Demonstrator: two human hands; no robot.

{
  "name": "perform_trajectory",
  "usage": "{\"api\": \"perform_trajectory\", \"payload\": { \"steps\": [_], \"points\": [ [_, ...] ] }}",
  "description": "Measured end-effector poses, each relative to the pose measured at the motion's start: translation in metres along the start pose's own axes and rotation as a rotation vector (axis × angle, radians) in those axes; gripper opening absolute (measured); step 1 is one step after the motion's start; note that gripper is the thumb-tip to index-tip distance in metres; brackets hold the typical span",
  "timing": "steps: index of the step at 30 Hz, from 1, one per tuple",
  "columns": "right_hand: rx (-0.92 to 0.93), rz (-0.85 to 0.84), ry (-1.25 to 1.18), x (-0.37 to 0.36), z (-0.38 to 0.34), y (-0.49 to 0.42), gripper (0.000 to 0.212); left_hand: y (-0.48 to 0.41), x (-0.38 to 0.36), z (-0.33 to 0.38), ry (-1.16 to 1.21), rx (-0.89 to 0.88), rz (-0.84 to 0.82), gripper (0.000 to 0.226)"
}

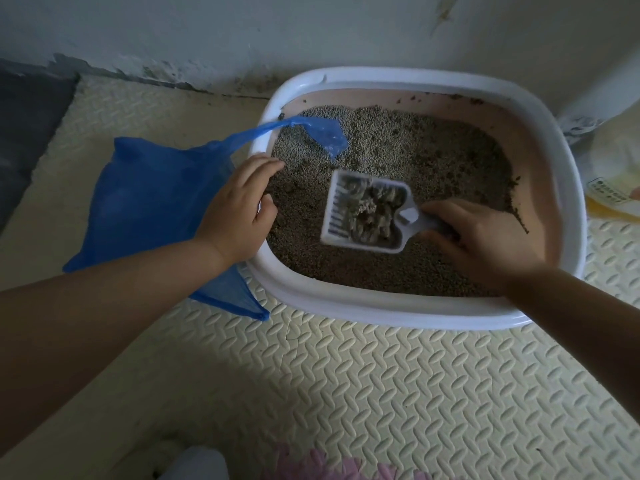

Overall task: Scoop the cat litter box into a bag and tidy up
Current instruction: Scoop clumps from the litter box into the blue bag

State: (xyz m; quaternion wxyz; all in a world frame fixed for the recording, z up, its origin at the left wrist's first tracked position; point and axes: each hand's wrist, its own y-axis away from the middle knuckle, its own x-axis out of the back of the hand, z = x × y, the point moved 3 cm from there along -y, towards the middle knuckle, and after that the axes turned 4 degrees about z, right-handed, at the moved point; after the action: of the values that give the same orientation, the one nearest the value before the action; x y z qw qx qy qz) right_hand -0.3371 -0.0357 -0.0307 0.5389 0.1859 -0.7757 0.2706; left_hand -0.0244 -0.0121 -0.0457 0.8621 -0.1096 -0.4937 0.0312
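A white-rimmed litter box point(388, 308) with pink inner walls stands on the floor, filled with grey-brown litter point(433, 157). My right hand point(485, 237) grips the handle of a white slotted scoop point(363, 213), which carries several grey clumps above the litter. A blue plastic bag point(149, 195) lies left of the box, one handle draped over the rim onto the litter. My left hand point(239, 209) rests at the box's left rim over the bag's edge, fingers loosely bent; what it grips is hidden.
Cream foam mats point(363, 382) cover the floor. A wall point(242, 26) runs close behind the box. A yellow-white package point(616, 181) stands to the right of the box. A pink mat piece point(311, 462) lies at the bottom edge.
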Motion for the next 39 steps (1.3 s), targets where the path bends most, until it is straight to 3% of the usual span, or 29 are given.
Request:
{"api": "perform_trajectory", "payload": {
  "steps": [9,17,33,36,39],
  "points": [
    [-0.003,-0.026,-0.02,0.001,0.003,-0.002,0.038,0.0,0.0,0.001,-0.005,0.004,-0.01,0.059],
    [0.062,0.003,0.128,0.009,0.0,-0.004,0.041,0.0,0.001,0.002,-0.007,0.002,-0.01,0.06],
    [0.06,0.003,0.125,0.01,-0.003,-0.004,0.036,0.0,0.001,0.002,-0.025,-0.005,-0.021,0.057],
    [-0.006,0.024,0.099,0.009,-0.002,-0.003,0.035,0.0,0.001,0.001,-0.025,-0.004,-0.027,0.057],
    [0.041,-0.033,0.066,0.004,-0.003,-0.002,0.039,0.0,0.0,0.0,-0.03,0.005,-0.045,0.057]
  ]
}}
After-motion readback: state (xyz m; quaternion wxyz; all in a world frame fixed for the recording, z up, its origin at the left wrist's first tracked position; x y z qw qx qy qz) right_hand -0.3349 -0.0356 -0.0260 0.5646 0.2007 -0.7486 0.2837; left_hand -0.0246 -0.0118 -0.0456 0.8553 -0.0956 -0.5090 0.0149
